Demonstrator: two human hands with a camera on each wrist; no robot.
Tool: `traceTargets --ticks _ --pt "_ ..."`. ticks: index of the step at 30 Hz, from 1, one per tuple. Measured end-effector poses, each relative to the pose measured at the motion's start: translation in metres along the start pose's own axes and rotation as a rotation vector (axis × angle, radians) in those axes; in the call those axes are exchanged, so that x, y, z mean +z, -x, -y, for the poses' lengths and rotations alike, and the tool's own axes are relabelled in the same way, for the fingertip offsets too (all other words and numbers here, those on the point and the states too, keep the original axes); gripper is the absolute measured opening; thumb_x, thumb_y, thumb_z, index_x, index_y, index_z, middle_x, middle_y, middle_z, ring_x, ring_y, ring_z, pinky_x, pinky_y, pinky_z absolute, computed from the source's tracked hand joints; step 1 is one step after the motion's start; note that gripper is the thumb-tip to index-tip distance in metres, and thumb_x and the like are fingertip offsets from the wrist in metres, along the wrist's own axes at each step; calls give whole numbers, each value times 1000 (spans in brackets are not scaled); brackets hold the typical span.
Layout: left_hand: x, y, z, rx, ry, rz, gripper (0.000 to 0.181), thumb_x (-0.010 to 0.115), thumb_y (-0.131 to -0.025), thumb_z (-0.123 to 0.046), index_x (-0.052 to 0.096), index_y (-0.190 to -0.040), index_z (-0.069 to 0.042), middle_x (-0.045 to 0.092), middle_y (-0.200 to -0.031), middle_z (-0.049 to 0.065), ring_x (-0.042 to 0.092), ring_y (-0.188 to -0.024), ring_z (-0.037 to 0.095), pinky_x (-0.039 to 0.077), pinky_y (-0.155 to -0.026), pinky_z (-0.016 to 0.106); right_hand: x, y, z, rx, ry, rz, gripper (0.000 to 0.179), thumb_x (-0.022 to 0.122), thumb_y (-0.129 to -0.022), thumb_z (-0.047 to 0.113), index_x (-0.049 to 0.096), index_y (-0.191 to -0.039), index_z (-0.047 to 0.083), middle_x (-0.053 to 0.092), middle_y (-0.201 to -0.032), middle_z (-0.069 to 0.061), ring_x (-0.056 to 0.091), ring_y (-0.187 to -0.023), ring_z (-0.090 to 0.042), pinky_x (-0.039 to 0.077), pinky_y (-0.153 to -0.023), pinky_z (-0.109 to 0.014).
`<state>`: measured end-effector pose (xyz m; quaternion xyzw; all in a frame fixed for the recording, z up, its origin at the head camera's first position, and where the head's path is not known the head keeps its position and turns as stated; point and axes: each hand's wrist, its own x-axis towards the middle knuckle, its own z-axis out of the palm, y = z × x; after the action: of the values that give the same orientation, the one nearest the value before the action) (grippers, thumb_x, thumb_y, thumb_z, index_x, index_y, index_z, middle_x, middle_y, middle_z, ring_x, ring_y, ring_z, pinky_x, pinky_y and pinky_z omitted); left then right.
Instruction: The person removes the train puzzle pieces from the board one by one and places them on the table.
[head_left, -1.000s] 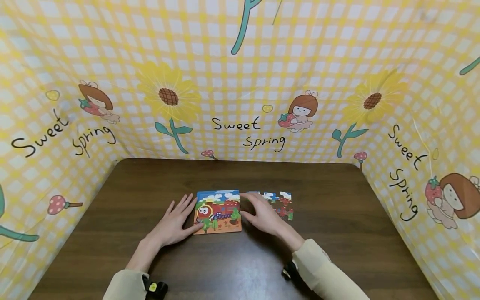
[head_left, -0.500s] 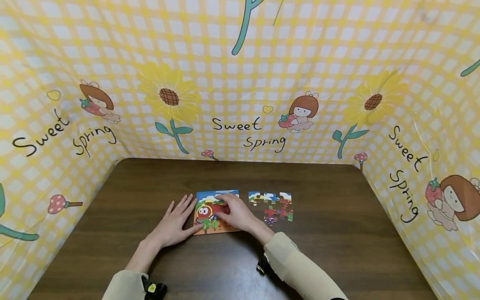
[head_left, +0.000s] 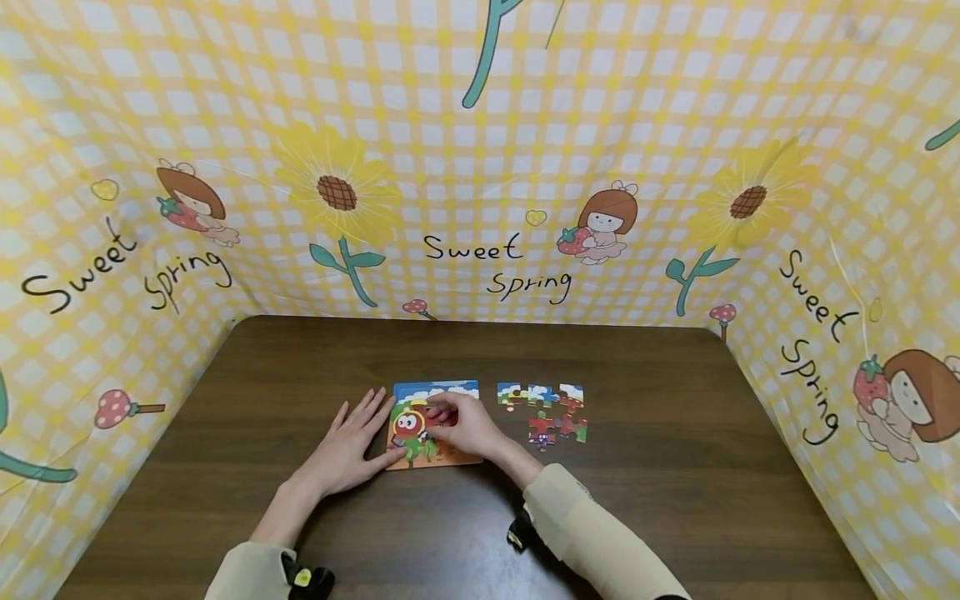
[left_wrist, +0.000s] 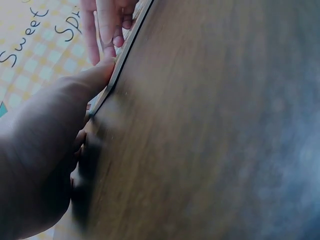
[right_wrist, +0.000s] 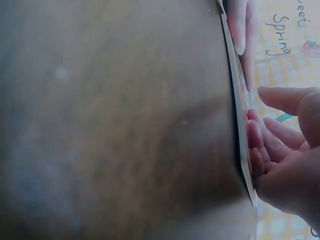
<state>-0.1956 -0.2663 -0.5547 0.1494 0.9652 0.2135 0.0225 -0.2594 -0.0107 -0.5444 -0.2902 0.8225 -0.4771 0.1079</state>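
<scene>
A jigsaw puzzle board point(head_left: 453, 387) with a red train picture lies flat on the table before me. My left hand point(head_left: 348, 454) lies at its left edge, fingers spread on the tabletop and thumb resting on the lower left part of the picture. Over the right half of the board is my right hand point(head_left: 468, 425), covering part of the train. In the right wrist view, the right hand's lower fingers point(right_wrist: 255, 135) bend down at the board's surface while its thumb stands apart from them. Between thumb and fingers I see no lifted piece.
Right of the board lie several loose jigsaw pieces point(head_left: 542, 429), some with sky and clouds, others with red train parts. The brown wooden table point(head_left: 637, 500) is enclosed by a yellow checked cloth point(head_left: 480, 167) at the back and sides.
My right hand has moved left from the board's right edge onto its right half, uncovering the loose pieces. Its fingers then shifted slightly left and down. The left hand stays in place.
</scene>
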Motion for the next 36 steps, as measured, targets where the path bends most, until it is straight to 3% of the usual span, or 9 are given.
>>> traceTargets --ticks 5,11,19,36 --pt "0 1 0 3 10 -5 96 68 -102 -64 33 -174 -11 24 -183 18 19 -172 44 9 -135 74 0 -4 3 61 -74 12 50 82 -96 1 66 -142 -12 80 -115 -23 74 -94 -20 57 -80 -17" --pt "1 1 1 13 18 -7 85 69 -102 -64 42 -172 -22 26 -183 17 20 -171 44 8 -135 75 3 -8 7 85 57 43 51 85 -95 8 70 -142 -6 79 -110 -17 61 -84 -5 52 -76 -18" --pt "0 2 2 12 26 -8 84 69 -101 -65 43 -171 -25 26 -183 17 20 -171 44 8 -135 75 8 -5 6 58 134 25 48 87 -93 7 76 -139 3 75 -117 -15 62 -93 -15 48 -80 -22" --pt "2 1 5 14 49 -13 85 70 -101 -64 40 -173 -27 26 -183 17 20 -172 44 7 -135 75 7 0 4 35 47 -23 42 82 -93 -2 77 -134 6 76 -107 -13 67 -91 -20 45 -86 -25"
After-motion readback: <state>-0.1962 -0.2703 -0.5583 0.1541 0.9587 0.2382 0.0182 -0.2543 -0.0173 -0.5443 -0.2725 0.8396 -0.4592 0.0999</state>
